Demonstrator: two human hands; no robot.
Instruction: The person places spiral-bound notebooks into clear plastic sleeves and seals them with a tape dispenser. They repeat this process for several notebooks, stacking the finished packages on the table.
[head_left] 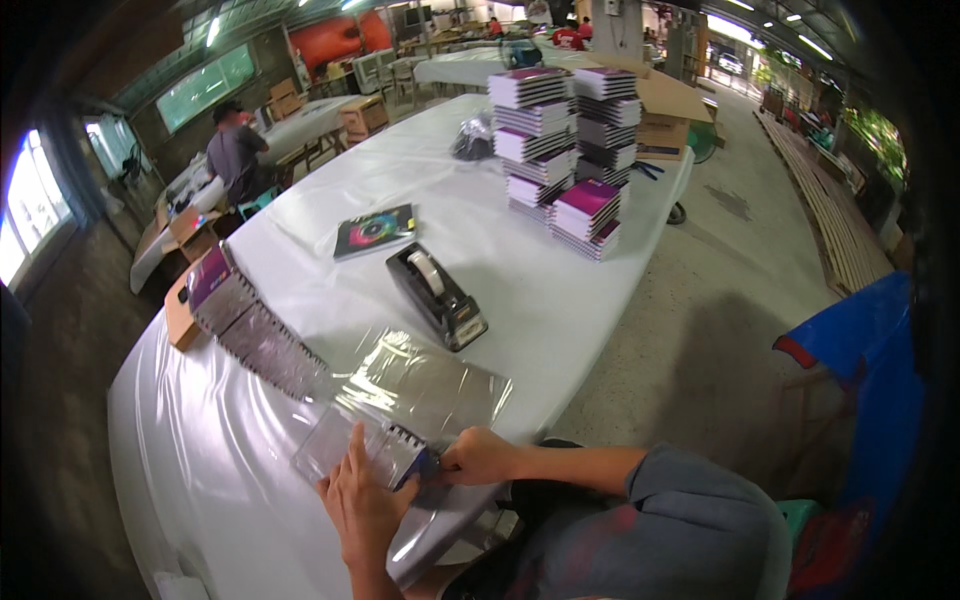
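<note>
A spiral-bound notebook [380, 447] with a clear sheet over it lies at the table's near edge, a blue patch at its right corner. My left hand [362, 497] rests on it, fingers spread and index finger stretched out. Beside that blue corner my right hand [480, 457] is closed, its fingers curled; what they pinch is hidden. Just beyond lie shiny clear plastic sleeves [425, 385]. A black tape dispenser [437, 295] with a roll in it stands farther off. On the left runs a leaning row of spiral notebooks [262, 335] with purple covers.
Tall stacks of purple-covered notebooks [535, 130] stand at the far right of the white-covered table [520, 330]. A dark booklet [375, 232] lies past the dispenser. Cardboard boxes [672, 100] are behind the stacks. Another person [236, 155] sits at a table far left.
</note>
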